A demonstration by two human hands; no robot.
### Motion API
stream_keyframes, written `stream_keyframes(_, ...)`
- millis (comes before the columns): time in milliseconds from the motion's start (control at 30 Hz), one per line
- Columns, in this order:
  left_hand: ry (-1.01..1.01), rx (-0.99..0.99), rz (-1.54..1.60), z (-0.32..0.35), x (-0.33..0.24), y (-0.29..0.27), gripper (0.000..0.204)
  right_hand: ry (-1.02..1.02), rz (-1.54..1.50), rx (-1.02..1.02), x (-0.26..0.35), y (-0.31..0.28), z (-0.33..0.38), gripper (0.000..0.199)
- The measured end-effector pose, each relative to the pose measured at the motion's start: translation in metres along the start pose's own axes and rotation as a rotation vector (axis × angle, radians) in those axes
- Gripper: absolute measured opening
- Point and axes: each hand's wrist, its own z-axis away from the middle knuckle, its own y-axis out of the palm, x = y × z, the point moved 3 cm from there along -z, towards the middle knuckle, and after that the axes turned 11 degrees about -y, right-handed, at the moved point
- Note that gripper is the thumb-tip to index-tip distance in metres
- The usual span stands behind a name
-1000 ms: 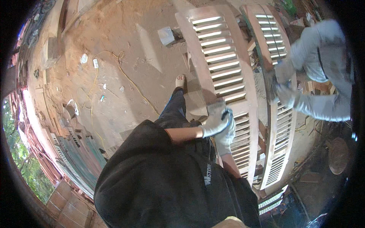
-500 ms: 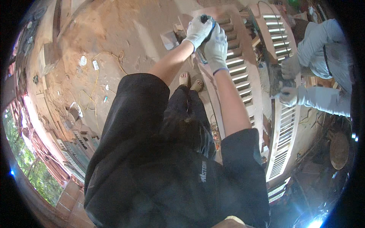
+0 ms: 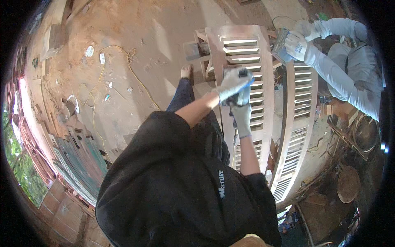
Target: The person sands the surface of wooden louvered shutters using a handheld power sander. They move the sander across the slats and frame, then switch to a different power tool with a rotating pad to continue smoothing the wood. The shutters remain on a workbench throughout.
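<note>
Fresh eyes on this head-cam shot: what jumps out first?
Two long slatted wooden panels side by side, right of centre: a nearer panel and a farther panel. The person's gloved left hand and right hand hold a dark, partly hidden tool over the nearer panel, while a co-worker in pale sleeves leans in at the farther panel's top end, upper right. A yellow cord snakes across the ground at left.

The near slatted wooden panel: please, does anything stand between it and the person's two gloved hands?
Yes, the dark tool, held by the left hand and right hand, is between them and the near slatted panel. I see nothing else there; whether tool touches wood is unclear.
</note>
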Motion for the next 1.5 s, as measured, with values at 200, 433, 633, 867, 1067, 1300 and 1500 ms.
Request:
stream_keyframes(200,0.098,0.061,-0.06,-0.119,-0.07,-0.089,0.045,-0.191,-0.022,-0.053,0.1,0.013,-0.126,0.047)
stream_keyframes(433,0.16,-0.001,0.026,-0.172,-0.127,-0.115,0.031,-0.18,0.131,-0.194,0.168,0.011,-0.184,0.051)
stream_keyframes(633,0.283,-0.055,-0.101,-0.157,-0.119,-0.11,0.021,-0.099,0.073,-0.146,0.157,0.016,-0.172,0.047)
stream_keyframes(867,0.266,0.009,-0.065,-0.167,-0.124,-0.116,0.019,-0.056,0.029,-0.192,0.156,0.022,-0.179,0.048)
stream_keyframes(1067,0.248,-0.018,0.056,-0.163,-0.117,-0.122,0.019,-0.094,0.118,-0.138,0.16,0.021,-0.178,0.053)
stream_keyframes(1300,0.331,-0.183,-0.167,-0.147,-0.125,-0.124,0.033,-0.213,0.116,-0.226,0.15,0.023,-0.177,0.053)
stream_keyframes(1500,0.256,-0.044,-0.181,-0.137,-0.139,-0.121,0.034,-0.224,-0.022,-0.299,0.139,0.027,-0.18,0.038)
